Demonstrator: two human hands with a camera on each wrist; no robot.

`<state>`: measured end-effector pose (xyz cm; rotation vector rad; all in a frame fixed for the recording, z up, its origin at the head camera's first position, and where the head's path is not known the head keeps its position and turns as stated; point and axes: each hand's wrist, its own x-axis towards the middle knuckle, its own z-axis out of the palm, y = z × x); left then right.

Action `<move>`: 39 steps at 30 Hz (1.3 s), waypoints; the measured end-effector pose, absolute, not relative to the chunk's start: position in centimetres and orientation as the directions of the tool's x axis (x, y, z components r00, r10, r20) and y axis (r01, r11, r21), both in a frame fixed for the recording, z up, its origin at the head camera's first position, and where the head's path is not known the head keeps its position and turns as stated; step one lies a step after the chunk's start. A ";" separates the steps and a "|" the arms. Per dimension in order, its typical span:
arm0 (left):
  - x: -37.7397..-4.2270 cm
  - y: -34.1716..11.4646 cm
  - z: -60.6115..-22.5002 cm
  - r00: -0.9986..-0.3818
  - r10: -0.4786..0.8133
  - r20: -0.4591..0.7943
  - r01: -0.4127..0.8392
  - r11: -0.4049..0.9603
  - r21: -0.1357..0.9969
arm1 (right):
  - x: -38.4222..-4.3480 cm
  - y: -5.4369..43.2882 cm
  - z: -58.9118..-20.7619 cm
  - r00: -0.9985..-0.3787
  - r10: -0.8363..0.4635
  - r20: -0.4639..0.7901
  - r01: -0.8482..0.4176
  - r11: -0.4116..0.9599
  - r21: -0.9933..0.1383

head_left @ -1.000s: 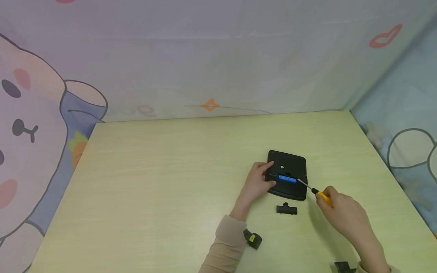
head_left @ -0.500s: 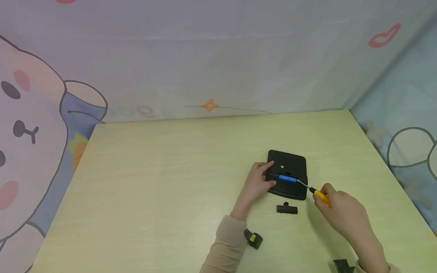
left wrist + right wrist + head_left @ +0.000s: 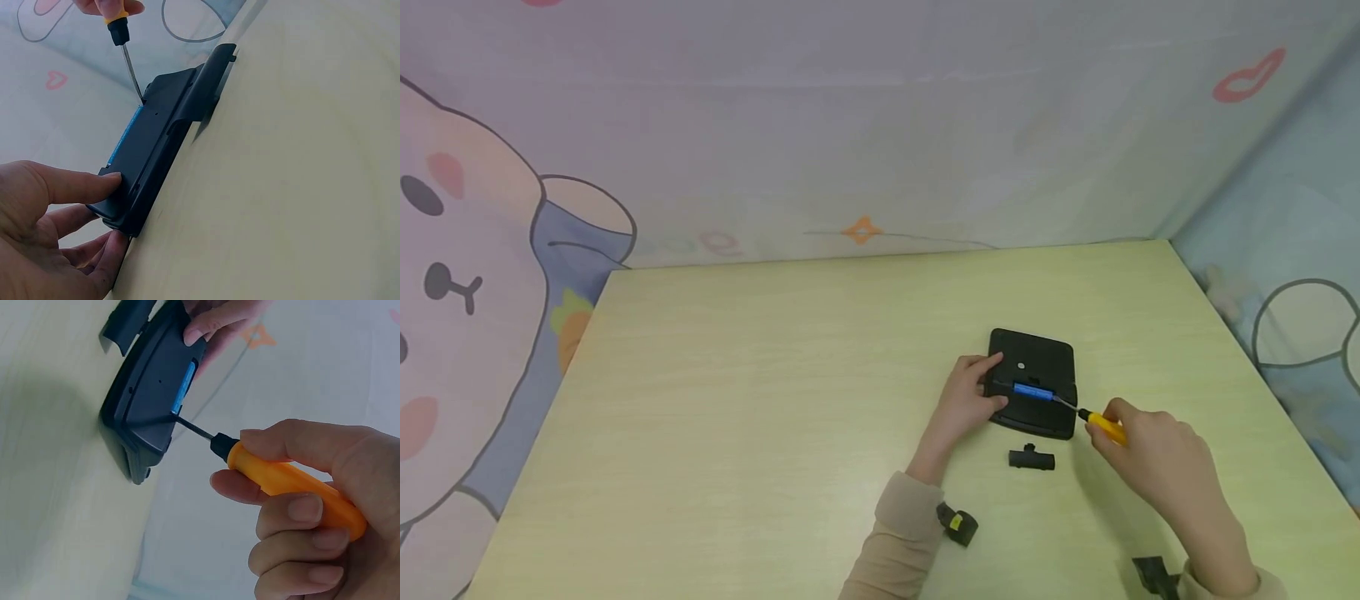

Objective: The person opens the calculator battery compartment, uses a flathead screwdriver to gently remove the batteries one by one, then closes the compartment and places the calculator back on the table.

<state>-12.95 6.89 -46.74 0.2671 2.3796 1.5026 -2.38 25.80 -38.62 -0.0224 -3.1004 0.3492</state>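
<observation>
A flat black device [image 3: 1037,350], shaped like a desk calculator, lies back side up on the table. A blue battery [image 3: 1033,392] sits in its open slot. My left hand [image 3: 966,396] grips the device's left edge, thumb on top and other fingers at the side, as the left wrist view shows. In my right hand [image 3: 312,500] is a screwdriver [image 3: 275,475] with a yellow handle, held between thumb and curled fingers. Its metal tip reaches the right end of the battery slot, right at the battery's end. A small black battery cover [image 3: 1032,457] rests on the table just in front of the device.
The pale wooden table [image 3: 737,400] stretches far to the left, with a printed cloth [image 3: 850,150] hanging behind it. Black wrist mounts show by the left cuff [image 3: 958,525] and the right cuff [image 3: 1157,577].
The screwdriver leans a little flatter, its handle slightly farther from me, while its tip stays at the battery's right end. The left hand, device and cover keep their places.
</observation>
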 end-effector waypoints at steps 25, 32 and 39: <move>-13.0 7.0 -46.8 -0.929 0.334 -0.160 0.016 0.470 0.883 | -4.7 25.3 -36.7 -1.000 -0.023 0.000 -0.022 0.982 -0.185; -13.1 6.8 -46.7 -0.922 0.357 -0.148 0.048 0.486 0.873 | -4.8 26.7 -37.5 -1.000 -0.026 -0.004 -0.024 0.966 -0.258; -13.1 6.6 -46.8 -0.924 0.354 -0.146 0.048 0.485 0.873 | -4.8 28.0 -38.3 -1.000 -0.028 -0.005 -0.025 0.940 -0.340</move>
